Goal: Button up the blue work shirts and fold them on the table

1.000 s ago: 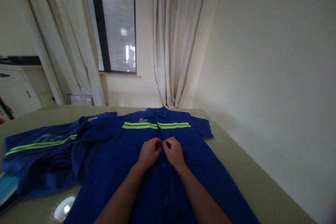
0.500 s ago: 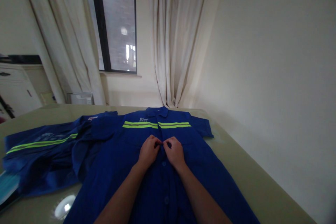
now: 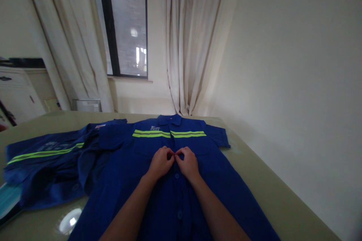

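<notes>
While the left hand [image 3: 161, 162] and right hand [image 3: 188, 163] pinch the shirt [image 3: 169, 199] tip to tip, two buttons [image 3: 180, 215] this side of them seem fastened, the collar [image 3: 177, 119] beyond apparently open.

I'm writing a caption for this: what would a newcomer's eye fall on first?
Probably the bright stripes across the chest of the blue shirt spread on the table. Below them, the left hand and right hand pinch close together at its front. Another striped garment lies at picture left.
</notes>
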